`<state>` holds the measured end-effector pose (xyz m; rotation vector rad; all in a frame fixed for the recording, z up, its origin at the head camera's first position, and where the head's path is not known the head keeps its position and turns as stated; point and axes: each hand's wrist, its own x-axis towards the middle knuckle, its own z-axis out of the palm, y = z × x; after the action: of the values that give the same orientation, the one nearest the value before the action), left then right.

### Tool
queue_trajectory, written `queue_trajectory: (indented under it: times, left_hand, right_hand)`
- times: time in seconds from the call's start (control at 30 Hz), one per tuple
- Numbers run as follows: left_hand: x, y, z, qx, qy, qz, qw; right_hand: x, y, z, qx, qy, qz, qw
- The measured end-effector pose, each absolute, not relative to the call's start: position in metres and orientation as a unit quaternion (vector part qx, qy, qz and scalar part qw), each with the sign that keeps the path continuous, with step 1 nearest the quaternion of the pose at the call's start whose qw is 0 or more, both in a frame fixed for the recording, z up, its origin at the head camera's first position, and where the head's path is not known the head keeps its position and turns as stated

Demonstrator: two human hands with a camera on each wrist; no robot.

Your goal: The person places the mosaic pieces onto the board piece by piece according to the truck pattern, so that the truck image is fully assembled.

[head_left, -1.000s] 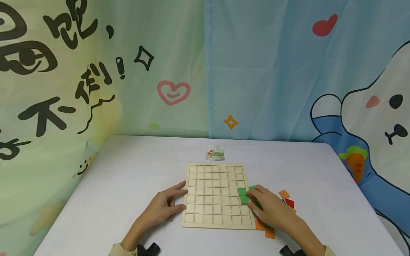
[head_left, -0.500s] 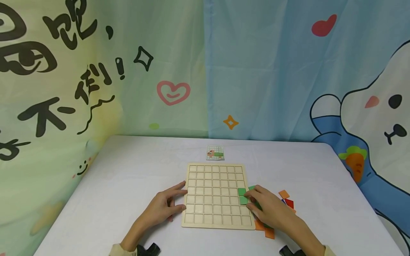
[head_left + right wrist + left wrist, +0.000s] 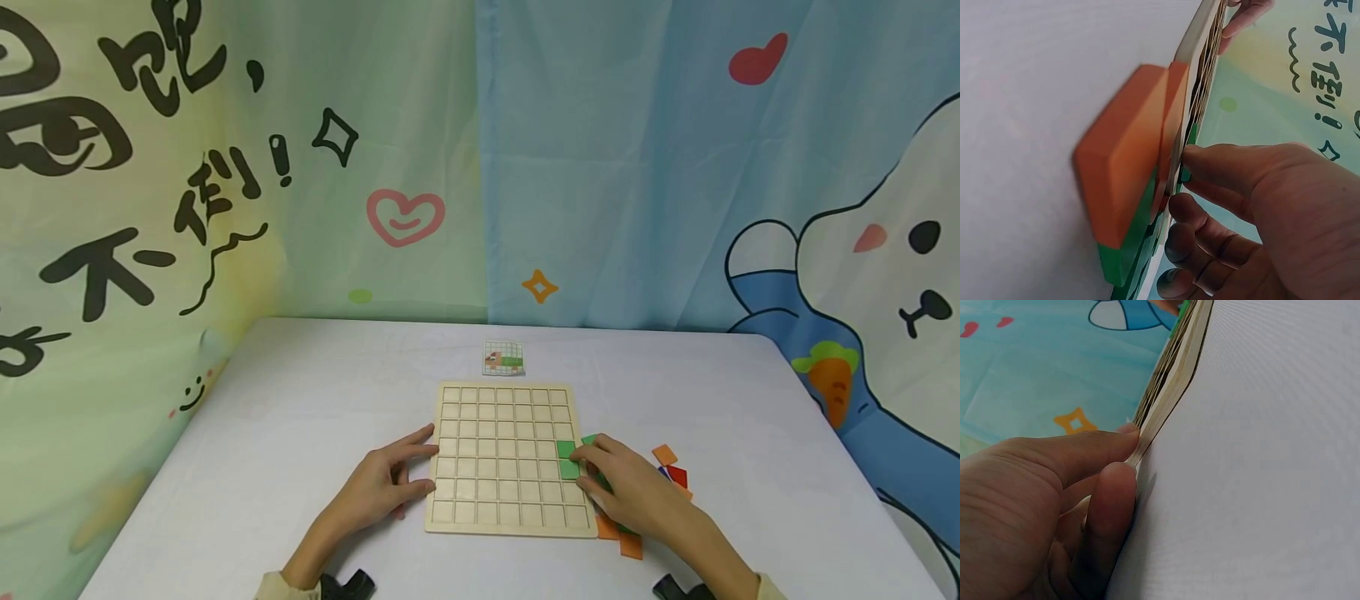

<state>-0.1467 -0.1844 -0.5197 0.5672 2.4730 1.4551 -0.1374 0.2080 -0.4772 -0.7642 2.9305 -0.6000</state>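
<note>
A square wooden grid board (image 3: 495, 500) lies on the table between the hands. My left hand (image 3: 382, 479) rests its fingertips against the board's left edge, also seen along the wooden edge (image 3: 1169, 394) in the left wrist view. At the right side of the grid, one green square tile (image 3: 566, 449) sits in a cell. My right hand (image 3: 637, 487) has thumb and index finger at opposite sides of a second green tile (image 3: 568, 470) just below it, pinching it. In the right wrist view this tile (image 3: 1186, 172) shows partly behind the thumb.
Right of the board lie loose tiles: an orange tile (image 3: 665, 455), a red tile (image 3: 678, 477), another orange tile (image 3: 632, 546), and green ones partly under the right hand. A small card with a pixel picture (image 3: 503, 358) lies beyond the board. A printed curtain (image 3: 600, 208) hangs behind the table.
The right hand's fingertips and the second green tile have shifted slightly left on the board, into line under the first tile. The left hand has stayed at the board's edge.
</note>
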Motion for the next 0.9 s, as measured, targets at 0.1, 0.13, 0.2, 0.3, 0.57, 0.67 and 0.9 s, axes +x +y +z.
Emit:
queue_trajectory:
  times: [0.1,0.13,0.2,0.3,0.57,0.67,0.9]
  left_hand:
    - [-0.146,-0.185,-0.520,0.192,0.839,0.497,0.110]
    - [-0.146,-0.185,-0.520,0.192,0.839,0.498,0.110]
    - [-0.146,-0.184,-0.520,0.191,0.839,0.498,0.110]
    - [-0.146,-0.184,-0.521,0.190,0.839,0.498,0.109]
    - [-0.146,-0.184,-0.520,0.191,0.839,0.498,0.109]
    - [-0.146,-0.184,-0.520,0.191,0.840,0.496,0.109]
    - [-0.147,-0.184,-0.519,0.191,0.841,0.494,0.108]
  right_hand:
    - [-0.138,0.208,-0.478,-0.246,0.950,-0.190,0.028]
    - [-0.138,0.208,-0.478,-0.245,0.950,-0.189,0.027]
    - [-0.138,0.208,-0.479,-0.245,0.951,-0.188,0.028]
    - [-0.139,0.209,-0.480,-0.244,0.951,-0.188,0.030]
    - [-0.143,0.218,-0.477,-0.239,0.944,-0.225,0.030]
    - [-0.147,0.226,-0.475,-0.223,0.947,-0.231,0.028]
    - [-0.157,0.238,-0.474,-0.182,0.959,-0.214,0.027]
